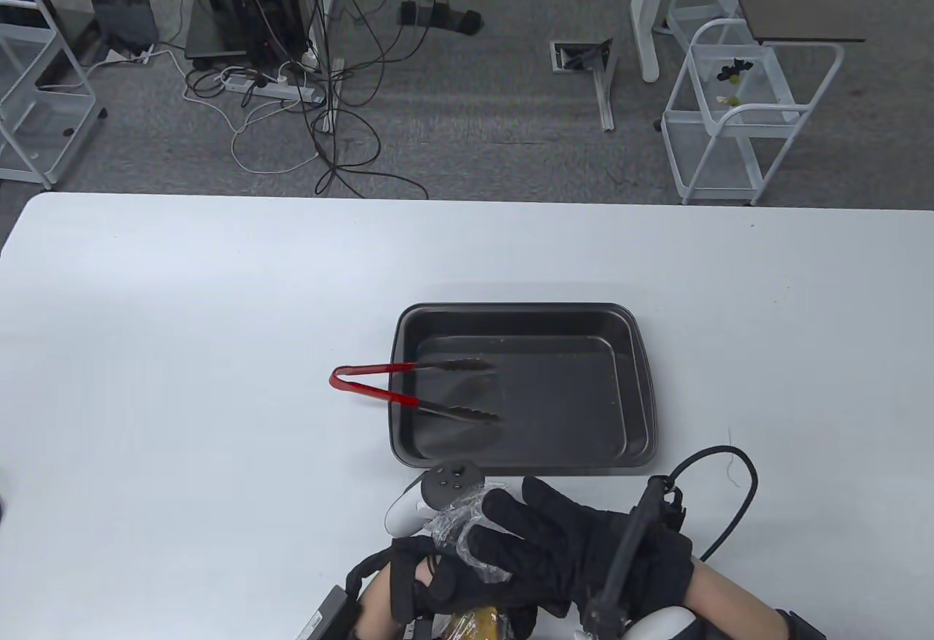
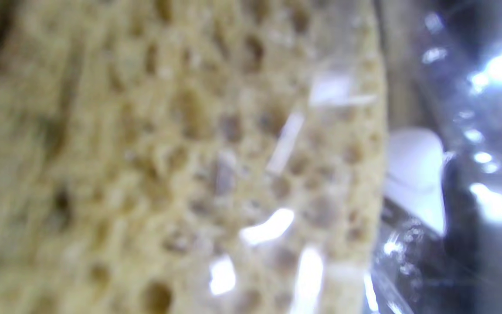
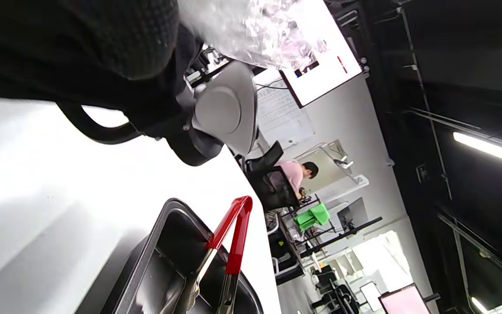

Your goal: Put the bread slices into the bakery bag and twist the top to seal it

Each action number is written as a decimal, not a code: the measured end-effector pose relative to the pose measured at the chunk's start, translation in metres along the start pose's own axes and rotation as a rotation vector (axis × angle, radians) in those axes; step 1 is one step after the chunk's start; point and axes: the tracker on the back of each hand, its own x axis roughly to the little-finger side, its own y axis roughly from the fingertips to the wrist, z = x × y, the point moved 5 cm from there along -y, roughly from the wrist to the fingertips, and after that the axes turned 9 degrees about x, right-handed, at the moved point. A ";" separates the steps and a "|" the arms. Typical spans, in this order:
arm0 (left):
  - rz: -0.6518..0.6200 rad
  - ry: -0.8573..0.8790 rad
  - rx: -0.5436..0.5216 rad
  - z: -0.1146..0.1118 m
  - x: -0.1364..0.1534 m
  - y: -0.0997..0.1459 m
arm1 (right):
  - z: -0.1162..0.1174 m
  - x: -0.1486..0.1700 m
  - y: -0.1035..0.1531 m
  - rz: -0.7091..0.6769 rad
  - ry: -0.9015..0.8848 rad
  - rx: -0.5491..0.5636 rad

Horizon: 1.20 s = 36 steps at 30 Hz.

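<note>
Step in hand: sealing. The bread slices sit inside the clear bakery bag, held at the near edge of the worktop, just in front of the baking tray. The tray holds no bread; only the red-handled tongs lie across its left rim, tips inside.

Right hand: fingers curled over the gathered, crinkled top of the bag, gripping the neck.

Left hand: low at the frame edge, beneath and beside the bag; it appears to support the loaded body, though the exact lie of its fingers cannot be told. The left wrist view shows bread crumb close up through glossy plastic.

Progress, as judged: loading looks done, twist under way or about to begin.

Next move calls for: a firm hold on the bag body while the neck turns, plastic kept bunched tight, slices not crushed.

Brands, labels, writing: none readable on bag, tray or tongs. A distant screen in the right wrist view is too small to read.
</note>
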 end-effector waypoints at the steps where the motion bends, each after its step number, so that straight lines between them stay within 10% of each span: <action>1: -0.008 -0.013 0.008 -0.003 -0.002 -0.002 | 0.000 -0.001 -0.001 -0.005 0.005 0.009; 9: 0.026 0.005 -0.038 0.004 0.000 0.005 | -0.008 -0.010 -0.017 -0.012 -0.026 0.087; 18: 0.449 -0.889 -0.762 0.027 -0.064 0.067 | 0.049 0.030 -0.008 0.469 -0.439 -0.373; 22: 0.619 -1.232 -0.988 0.011 -0.079 0.063 | 0.077 0.043 0.006 0.742 -0.872 -0.542; 30: 0.739 -1.585 -1.329 -0.010 -0.098 0.057 | 0.115 0.022 0.045 1.225 -1.838 -0.457; 33: 0.700 -1.658 -1.457 -0.021 -0.109 0.061 | 0.123 -0.006 0.044 1.244 -2.366 -0.299; 36: 0.594 -1.755 -1.524 -0.038 -0.122 0.062 | 0.115 -0.037 0.022 0.922 -2.946 -0.094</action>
